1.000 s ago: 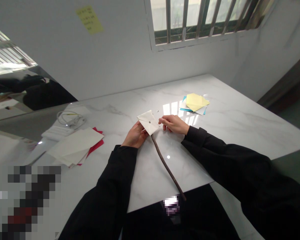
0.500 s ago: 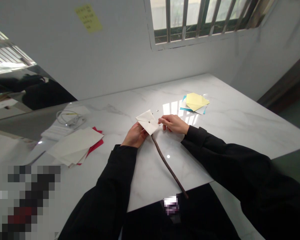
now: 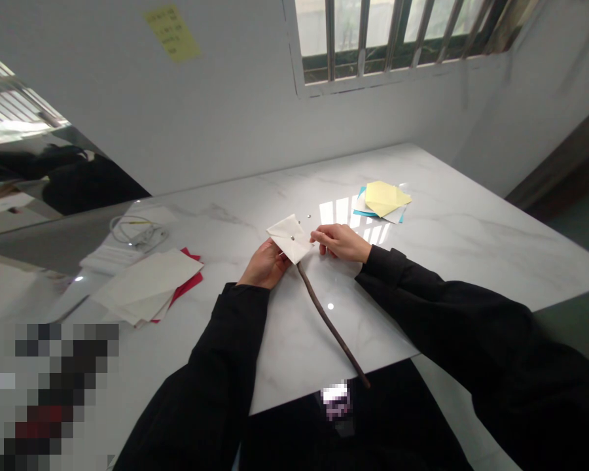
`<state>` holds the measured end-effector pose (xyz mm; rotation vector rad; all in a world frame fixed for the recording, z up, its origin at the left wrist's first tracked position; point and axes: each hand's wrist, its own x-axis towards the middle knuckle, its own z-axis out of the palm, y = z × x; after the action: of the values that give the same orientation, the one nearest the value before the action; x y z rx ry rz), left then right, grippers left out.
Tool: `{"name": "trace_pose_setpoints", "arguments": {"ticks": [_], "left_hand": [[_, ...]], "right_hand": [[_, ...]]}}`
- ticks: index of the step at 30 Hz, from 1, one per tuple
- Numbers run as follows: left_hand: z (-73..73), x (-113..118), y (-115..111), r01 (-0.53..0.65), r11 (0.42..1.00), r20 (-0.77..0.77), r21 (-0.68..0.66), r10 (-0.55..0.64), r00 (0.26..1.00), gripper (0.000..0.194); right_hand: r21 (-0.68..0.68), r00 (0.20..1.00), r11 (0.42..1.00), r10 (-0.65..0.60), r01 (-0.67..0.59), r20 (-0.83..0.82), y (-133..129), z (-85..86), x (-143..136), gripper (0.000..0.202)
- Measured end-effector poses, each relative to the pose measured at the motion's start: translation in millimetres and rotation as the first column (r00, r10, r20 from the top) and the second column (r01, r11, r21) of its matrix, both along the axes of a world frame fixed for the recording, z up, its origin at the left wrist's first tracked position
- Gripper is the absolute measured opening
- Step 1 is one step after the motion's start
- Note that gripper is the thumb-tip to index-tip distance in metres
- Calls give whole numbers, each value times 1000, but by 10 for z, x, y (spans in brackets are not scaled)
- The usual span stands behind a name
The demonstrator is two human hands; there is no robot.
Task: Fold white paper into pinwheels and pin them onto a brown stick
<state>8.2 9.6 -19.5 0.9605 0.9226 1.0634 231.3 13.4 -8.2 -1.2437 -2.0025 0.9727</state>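
Observation:
A square of folded white paper (image 3: 285,230) shows a small dark metal dot at its middle. From its lower corner a thin brown wooden stick (image 3: 324,315) runs down to the table's front edge, its far tip reaching past it. My left hand (image 3: 265,263) is closed at the paper's lower left side, with some fingers hidden behind it. Just right of the paper is my right hand (image 3: 340,243), its thumb and forefinger pinched together near the paper's right corner. Whether a small thing sits in that pinch, I cannot make out.
Small shiny bits, one a metal piece (image 3: 309,216), lie behind the paper. Yellow, blue and white sheets (image 3: 385,198) lie at the back right. White and red sheets (image 3: 150,288) and a coiled white cable (image 3: 127,230) are on the left. A barred window (image 3: 387,39) is above.

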Motion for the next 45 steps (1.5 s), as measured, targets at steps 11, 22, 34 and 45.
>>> {"name": "trace_pose_setpoints", "arguments": {"ticks": [11, 22, 34, 45], "left_hand": [[26, 10, -13, 3, 1000, 27, -15, -3, 1000, 39], [32, 14, -14, -17, 999, 55, -36, 19, 998, 27], [32, 15, -11, -9, 1000, 27, -13, 10, 1000, 31], [42, 8, -21, -28, 999, 18, -17, 28, 999, 33]], "right_hand": [[0, 1000, 1000, 7, -7, 0, 2, -5, 6, 38], [4, 1000, 1000, 2, -2, 13, -2, 14, 4, 37], [-148, 993, 989, -32, 15, -117, 23, -29, -27, 31], [-675, 760, 701, -304, -230, -575, -95, 58, -113, 16]]}}
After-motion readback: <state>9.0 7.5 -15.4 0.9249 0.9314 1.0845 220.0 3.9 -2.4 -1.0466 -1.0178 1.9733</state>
